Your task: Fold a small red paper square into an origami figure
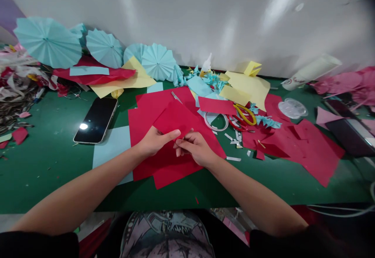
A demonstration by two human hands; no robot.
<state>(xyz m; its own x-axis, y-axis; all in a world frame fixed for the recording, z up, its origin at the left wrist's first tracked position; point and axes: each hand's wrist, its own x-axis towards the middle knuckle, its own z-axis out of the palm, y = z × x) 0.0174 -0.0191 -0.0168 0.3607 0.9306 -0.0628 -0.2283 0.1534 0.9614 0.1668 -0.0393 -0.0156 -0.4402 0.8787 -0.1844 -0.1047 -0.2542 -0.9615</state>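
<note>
My left hand point(156, 140) is closed on a sheet of red paper point(175, 116), its thumb lying on top and its fingers hidden beneath. Just right of it, my right hand point(197, 147) has curled, pinched fingers close to the near edge of that sheet. What sits between those fingertips, if anything, is too small to tell. Below both hands lies a stack of red paper sheets point(172, 170). A thin blade-like tool point(176, 97) rests at the far side of the stack. A light blue sheet point(109, 148) sticks out from under its left side.
A phone point(96, 120) lies on the green table point(58, 164). Pleated blue paper rosettes point(48, 42) lean along the wall. Right of my hands are a tape roll point(216, 122), yellow-handled scissors point(245, 114), paper scraps, a glue bottle point(206, 63) and red cut-offs point(316, 148).
</note>
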